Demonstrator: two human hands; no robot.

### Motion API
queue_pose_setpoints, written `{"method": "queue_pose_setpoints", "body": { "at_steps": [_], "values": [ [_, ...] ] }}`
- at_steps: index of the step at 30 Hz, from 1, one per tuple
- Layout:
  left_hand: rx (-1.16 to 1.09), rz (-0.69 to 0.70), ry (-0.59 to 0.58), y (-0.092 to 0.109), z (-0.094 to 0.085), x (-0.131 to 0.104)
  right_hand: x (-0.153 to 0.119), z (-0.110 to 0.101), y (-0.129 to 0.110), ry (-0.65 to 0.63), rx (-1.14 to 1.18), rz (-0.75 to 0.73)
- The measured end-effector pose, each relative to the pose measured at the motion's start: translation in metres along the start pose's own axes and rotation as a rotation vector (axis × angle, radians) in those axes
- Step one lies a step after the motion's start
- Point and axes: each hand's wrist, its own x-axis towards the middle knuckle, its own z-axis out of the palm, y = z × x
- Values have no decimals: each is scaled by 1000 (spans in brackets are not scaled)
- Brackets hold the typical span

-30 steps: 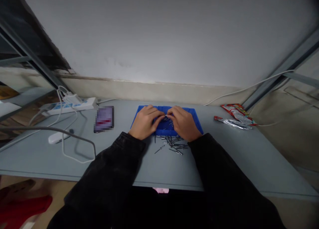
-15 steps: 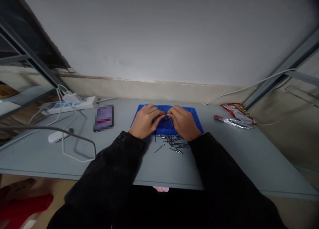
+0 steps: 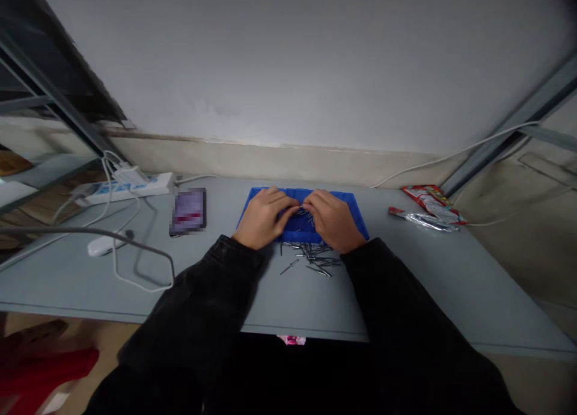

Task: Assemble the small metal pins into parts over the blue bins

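Observation:
Over a blue plastic tray (image 3: 297,237) my left hand (image 3: 262,218) and my right hand (image 3: 333,219) meet, fingertips almost touching. Both are closed in a pinch on a small silvery piece, apparently a blind rivet (image 3: 302,207), mostly covered by the fingers. Several more rivets lie inside the tray beneath my fingers. In front of the tray, a loose pile of blind rivets (image 3: 315,255) with thin shanks is spread on the grey table (image 3: 297,307). One single rivet (image 3: 289,267) rests a little to the left of the pile.
To the left are a phone (image 3: 188,212), a white power strip (image 3: 130,189) with plugs, a small white device (image 3: 106,246) and a looping grey cable (image 3: 144,246). A red snack packet (image 3: 435,203) and a silver wrapper (image 3: 424,221) lie at right. The wall stands behind.
Both hands keep the same pinch over the tray, with only tiny finger movement. The whole view has shifted very slightly.

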Motion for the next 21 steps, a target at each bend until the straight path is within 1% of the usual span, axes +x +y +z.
{"method": "queue_pose_setpoints", "body": {
  "at_steps": [11,21],
  "values": [
    [31,-38,11,1,-2,0,-1,-1,-2,18,60,3],
    [23,-13,14,1,-1,1,-1,-1,1,-6,25,-8]
  ]
}}
